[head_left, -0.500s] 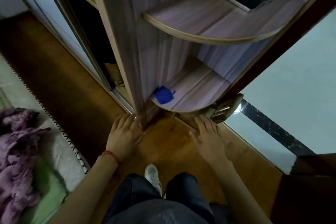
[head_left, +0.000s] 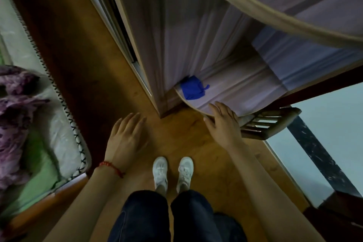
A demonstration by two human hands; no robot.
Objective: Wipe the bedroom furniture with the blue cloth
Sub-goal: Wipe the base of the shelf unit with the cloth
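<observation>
A crumpled blue cloth point(head_left: 192, 88) lies at the left end of the low curved corner shelf point(head_left: 235, 92) of a purple-grey wood-grain wardrobe. My right hand point(head_left: 222, 122) reaches over the shelf's rounded front edge, fingers spread and empty, a short way below and right of the cloth. My left hand point(head_left: 125, 139), a red bracelet at its wrist, hovers flat and empty over the wooden floor, left of the wardrobe corner. A higher curved shelf point(head_left: 275, 17) overhangs at the top right.
A bed with a white mattress, green sheet and purple blanket point(head_left: 15, 116) lies at the left. A small wooden slatted stool point(head_left: 269, 124) sits under the low shelf by my right hand. Pale tiled floor point(head_left: 334, 124) begins at the right. My white shoes point(head_left: 172, 173) stand on the floor.
The view has tilted down and closer to the shelf. My right hand has moved up over the shelf's edge toward the cloth. My left hand has drawn back from the wardrobe corner.
</observation>
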